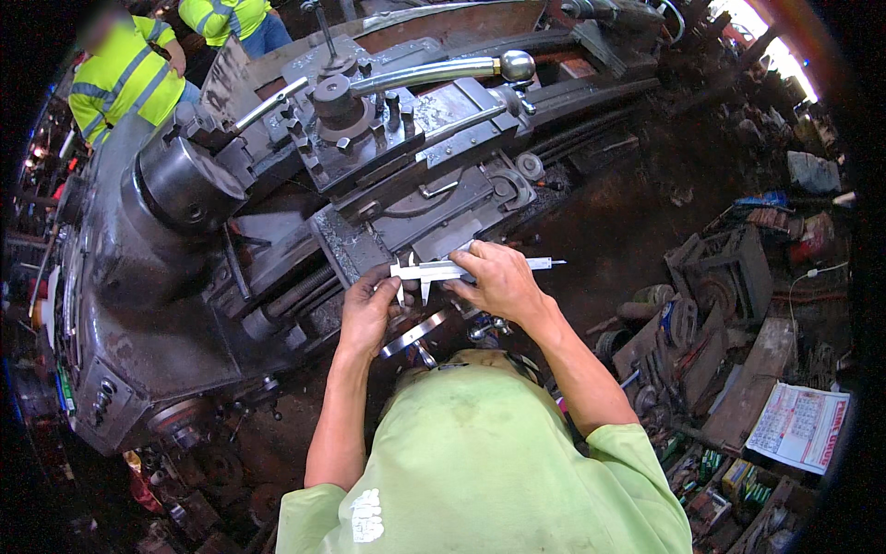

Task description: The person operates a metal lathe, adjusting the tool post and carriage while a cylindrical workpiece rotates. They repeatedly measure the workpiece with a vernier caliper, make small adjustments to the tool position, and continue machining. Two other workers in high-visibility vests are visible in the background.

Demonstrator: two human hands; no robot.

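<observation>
A silver vernier caliper [438,270] lies roughly level across both my hands, its jaws a little apart toward my left. My left hand [367,309] closes its fingers on the jaw end. My right hand [498,282] pinches the sliding part from above and below, and the thin end of the beam sticks out past it to the right. Just beyond the caliper is the lathe carriage [401,198]. A shiny metal handwheel [413,334] sits below my left hand. Whether anything small is between the jaws, I cannot tell.
At the left is the lathe chuck [189,180], with a bright rod [269,104] near its jaws. A long lever [434,74] with a ball end tops the tool post [334,106]. Two people in yellow vests [129,78] stand behind. Scrap parts and a printed sheet [799,427] lie right.
</observation>
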